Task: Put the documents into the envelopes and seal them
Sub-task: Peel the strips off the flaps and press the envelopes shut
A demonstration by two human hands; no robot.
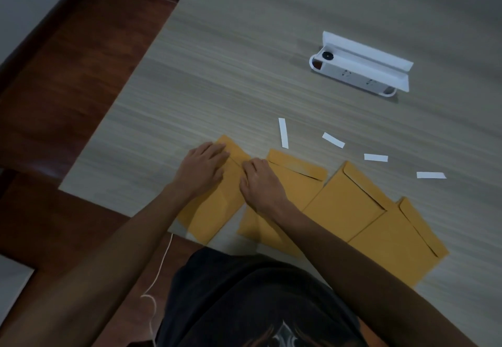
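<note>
Several yellow-brown envelopes lie in a row along the near edge of the table. Both hands rest on the leftmost envelope (214,208). My left hand (202,167) lies flat on its folded flap with fingers spread. My right hand (260,181) presses the flap's right end, fingers curled down on the paper. To the right lie a second envelope (298,181), a third envelope (345,205) and a fourth envelope (396,240), all with flaps folded down. No document shows outside the envelopes.
Several white paper strips lie beyond the envelopes, such as one strip (283,132) and another strip (430,175). A white power strip (358,75) sits farther back on the grey wood-grain table (244,61). The table's left edge borders dark wooden floor (68,88). A white cord (160,268) hangs near my body.
</note>
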